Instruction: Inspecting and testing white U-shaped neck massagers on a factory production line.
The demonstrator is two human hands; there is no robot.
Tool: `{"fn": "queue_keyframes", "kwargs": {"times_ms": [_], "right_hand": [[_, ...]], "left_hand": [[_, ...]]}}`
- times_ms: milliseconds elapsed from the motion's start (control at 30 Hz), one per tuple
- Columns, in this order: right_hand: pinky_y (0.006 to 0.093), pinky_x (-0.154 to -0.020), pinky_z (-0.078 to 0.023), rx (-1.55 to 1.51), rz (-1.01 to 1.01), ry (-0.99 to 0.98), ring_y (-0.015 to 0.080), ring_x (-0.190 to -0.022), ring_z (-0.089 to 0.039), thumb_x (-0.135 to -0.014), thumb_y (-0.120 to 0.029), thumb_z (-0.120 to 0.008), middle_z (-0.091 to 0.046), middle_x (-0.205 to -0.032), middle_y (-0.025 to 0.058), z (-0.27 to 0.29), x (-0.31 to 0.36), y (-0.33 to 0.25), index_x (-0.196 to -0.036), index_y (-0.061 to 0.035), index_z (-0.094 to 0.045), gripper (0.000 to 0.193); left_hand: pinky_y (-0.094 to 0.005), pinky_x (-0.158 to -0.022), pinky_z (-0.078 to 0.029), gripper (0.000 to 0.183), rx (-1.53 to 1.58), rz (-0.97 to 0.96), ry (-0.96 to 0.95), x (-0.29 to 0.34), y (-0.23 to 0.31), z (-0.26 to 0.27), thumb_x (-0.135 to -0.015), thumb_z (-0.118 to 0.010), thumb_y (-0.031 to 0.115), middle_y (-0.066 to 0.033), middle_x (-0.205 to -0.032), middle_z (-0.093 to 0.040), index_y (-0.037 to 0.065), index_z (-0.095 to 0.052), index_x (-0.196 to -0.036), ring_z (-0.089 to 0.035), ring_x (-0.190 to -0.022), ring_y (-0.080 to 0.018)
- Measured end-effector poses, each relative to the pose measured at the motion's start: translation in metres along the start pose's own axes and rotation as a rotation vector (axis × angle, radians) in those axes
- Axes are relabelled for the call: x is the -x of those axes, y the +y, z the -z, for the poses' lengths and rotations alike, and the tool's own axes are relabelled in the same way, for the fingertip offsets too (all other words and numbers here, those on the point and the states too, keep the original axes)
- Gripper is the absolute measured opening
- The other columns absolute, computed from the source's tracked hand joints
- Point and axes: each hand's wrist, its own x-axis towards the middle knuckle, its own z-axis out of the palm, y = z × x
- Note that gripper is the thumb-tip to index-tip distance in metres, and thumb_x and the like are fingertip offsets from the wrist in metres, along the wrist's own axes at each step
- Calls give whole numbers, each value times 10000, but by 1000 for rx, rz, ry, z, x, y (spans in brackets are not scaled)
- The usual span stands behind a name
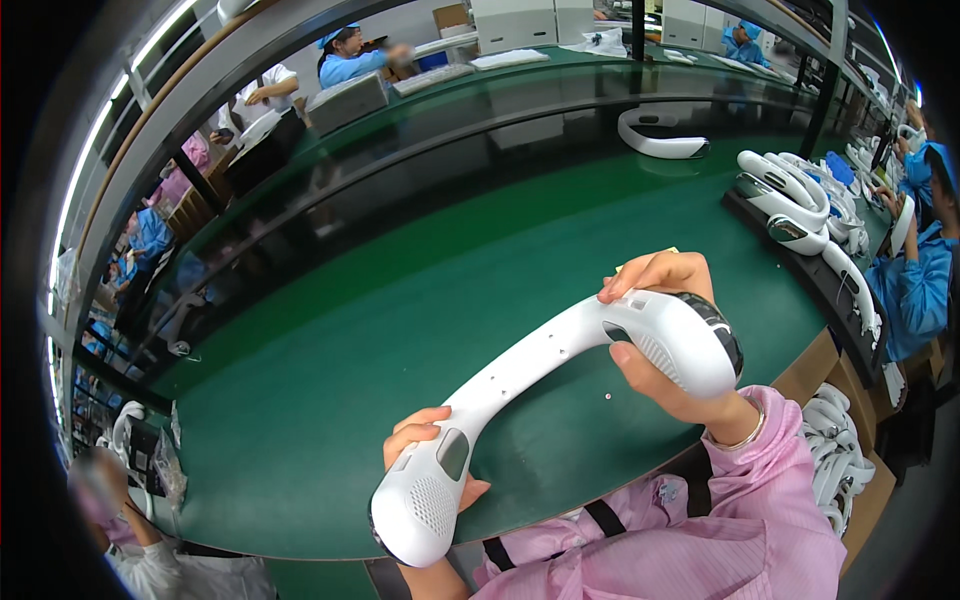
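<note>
My near left hand [408,437] and farther right hand [682,400] pinch a curved white plastic band [523,362], seemingly to steady it; turning needs both.

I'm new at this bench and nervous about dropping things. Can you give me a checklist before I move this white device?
1. Left hand has a hold on one end of the white curved device: ok, fingers and thumb on opposite sides.
2. Right hand has a hold on the other end: ok, fingers above, thumb below in the picture.
3. No loose bits nearby on the green bench top: not ok, a small pale bit lies there.
4. Second white device apart from yours: ok, at the bench's far side.
5. Screws seated in the band's small holes: cannot tell, too small.
</note>
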Motion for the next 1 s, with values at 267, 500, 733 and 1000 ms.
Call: {"fn": "queue_keyframes", "kwargs": {"times_ms": [267,500,733,1000], "right_hand": [[247,-669,-451,-73,-491,-159,94,-755,-522,-830,-440,-638,-522,-863,36,-2,-13,2,-1110,-30,-417,543],[259,-592,-490,-524,-995,-95,114,-657,-545,-886,-563,-448,-505,-808,50,-4,-17,11,-1029,-45,-414,539],[292,-595,-502,-653,-1091,13,140,-647,-552,-908,-503,-457,-520,-773,46,-8,-13,18,-1020,-62,-490,456],[294,-554,-500,-629,-1065,82,131,-642,-551,-885,-324,-579,-539,-825,54,-12,-10,23,-1054,-39,-448,356]], "left_hand": [[-362,-735,-460,618,140,190,232,-11,4,2,-728,-684,461,-94,-923,-527,-16,-486,-1068,-549,-831,-194],[-218,-368,-346,578,924,714,342,-35,-1,-14,-885,-431,578,-61,-690,-446,2,-463,-905,-397,-481,-116],[-229,-384,-357,615,1014,817,316,-37,-4,-8,-892,-386,597,-53,-680,-427,-11,-474,-921,-389,-486,-120],[-241,-404,-364,612,1027,782,279,-35,-9,-7,-924,-346,559,-63,-692,-474,-31,-497,-983,-435,-519,-131]]}}
